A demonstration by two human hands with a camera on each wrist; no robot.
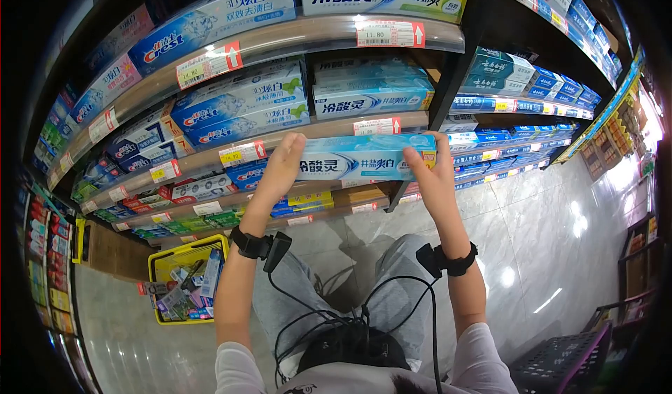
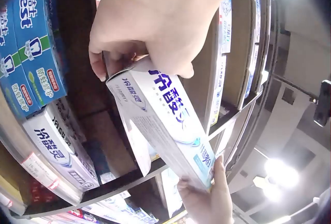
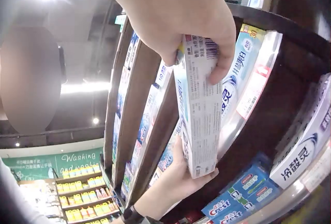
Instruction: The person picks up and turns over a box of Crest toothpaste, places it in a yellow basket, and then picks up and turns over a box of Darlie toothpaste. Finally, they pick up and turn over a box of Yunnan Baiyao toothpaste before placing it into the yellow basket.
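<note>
Head view. Box [image 1: 364, 157]: one long pale-blue toothpaste carton, held level in front of the shelf [image 1: 280, 152], just below the price strip that fronts the row of like cartons. Left hand [image 1: 278, 172]: at the box's left end, fingers curled round that end. Right hand [image 1: 432, 177]: at the right end, thumb on the front face, fingers wrapped behind. Basket [image 1: 183, 280]: yellow, on the floor, below and left of the box, holding mixed goods. Wrist straps and cables on both forearms.

Left wrist view. Left hand [image 2: 155, 22] pinches the near end flap of the box [image 2: 165, 120]; the carton runs away and down to the right hand [image 2: 209, 198], which grips the far end. Shelf [image 2: 119, 180] edge lies just behind the box.

Right wrist view. Right hand [image 3: 181, 17] clasps one end of the box [image 3: 199, 115], barcode side showing; left hand [image 3: 178, 175] cups the other end. Shelf [image 3: 142, 110] boards stand beside the box.

Handling note, as judgement: the light card is best held at its ends as here, kept level and square to the shelf front, without squeezing the thin walls, so that the printed face stays outward and the corners clear the price strip.
</note>
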